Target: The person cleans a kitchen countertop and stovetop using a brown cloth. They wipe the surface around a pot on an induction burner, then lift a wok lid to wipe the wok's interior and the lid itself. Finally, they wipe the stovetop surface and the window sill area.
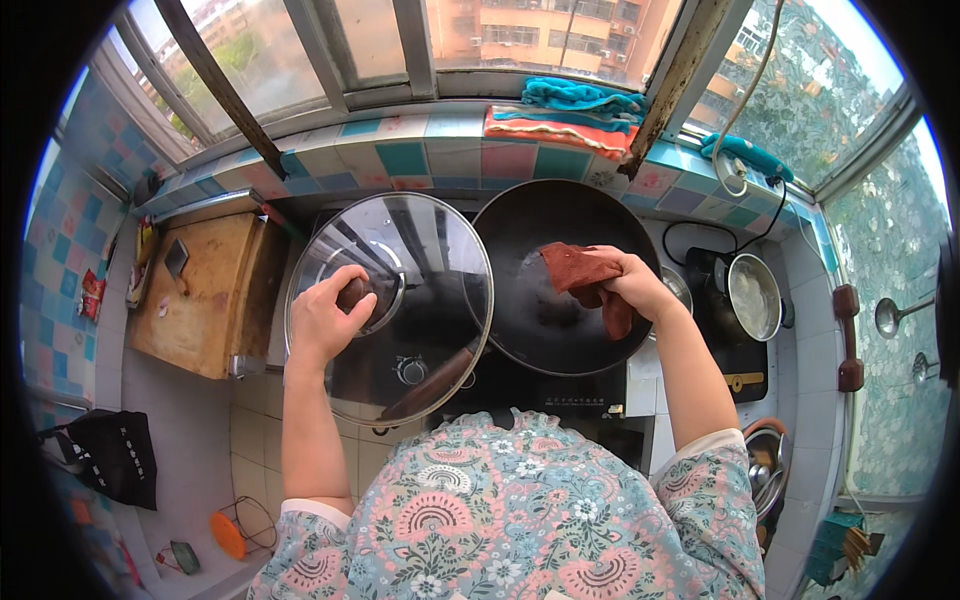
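My left hand [335, 318] grips the dark knob of a large glass lid [425, 320], which has a metal rim. Through the glass show a stove knob and the wok's wooden handle [430, 385]. Right of the lid a big black wok [510, 320] sits on the stove. My right hand [638, 283] holds a reddish-brown cloth [580, 268] over the wok's inside, its folds hanging down from the fingers. Whether the cloth touches the wok's surface I cannot tell.
At the left stands a thick wooden chopping board [190, 300] with a cleaver [178, 260] on it. A pot with pale contents [753, 297] rests on a black cooker at the right. Folded towels [570, 120] lie on the tiled sill. Ladles [890, 316] hang on the right wall.
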`<state>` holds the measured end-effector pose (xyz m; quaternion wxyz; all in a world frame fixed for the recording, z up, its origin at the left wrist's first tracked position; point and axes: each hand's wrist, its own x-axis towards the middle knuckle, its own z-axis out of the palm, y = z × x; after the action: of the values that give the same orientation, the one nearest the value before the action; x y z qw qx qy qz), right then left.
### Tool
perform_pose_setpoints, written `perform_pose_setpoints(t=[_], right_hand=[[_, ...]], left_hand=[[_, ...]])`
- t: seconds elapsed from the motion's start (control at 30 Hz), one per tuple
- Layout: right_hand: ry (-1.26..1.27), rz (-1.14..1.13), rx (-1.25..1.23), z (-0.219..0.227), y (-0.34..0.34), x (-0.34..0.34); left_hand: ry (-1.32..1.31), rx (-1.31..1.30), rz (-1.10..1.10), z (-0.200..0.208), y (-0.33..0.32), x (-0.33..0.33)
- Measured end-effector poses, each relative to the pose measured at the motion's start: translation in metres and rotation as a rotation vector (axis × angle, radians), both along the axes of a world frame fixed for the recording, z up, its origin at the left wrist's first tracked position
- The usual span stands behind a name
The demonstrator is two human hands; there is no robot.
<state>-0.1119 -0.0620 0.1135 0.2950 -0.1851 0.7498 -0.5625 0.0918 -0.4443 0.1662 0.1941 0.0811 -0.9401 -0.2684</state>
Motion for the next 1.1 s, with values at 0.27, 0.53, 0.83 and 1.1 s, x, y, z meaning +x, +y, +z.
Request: perform_pose_setpoints(t=[0.27, 0.53, 0.83, 1.1], right_hand=[[0.304, 0.007, 0.136, 0.033, 0.043, 0.009], [1.227, 0.514, 1.049, -0.030, -0.013, 0.032], [1.154, 0.454, 0.565, -0.065, -0.066, 0.052], [1.276, 0.407, 0.913, -0.067, -0.052, 0.002]], left_hand=[[-0.061, 0.009, 0.056, -0.001, -0.001, 0.005], [-0.039, -0.009, 0.019, -0.001, -0.001, 0.003], [-0.036, -0.014, 0.014, -0.004, 0.002, 0.006], [-0.046, -0.038, -0.012, -0.002, 0.001, 0.004]])
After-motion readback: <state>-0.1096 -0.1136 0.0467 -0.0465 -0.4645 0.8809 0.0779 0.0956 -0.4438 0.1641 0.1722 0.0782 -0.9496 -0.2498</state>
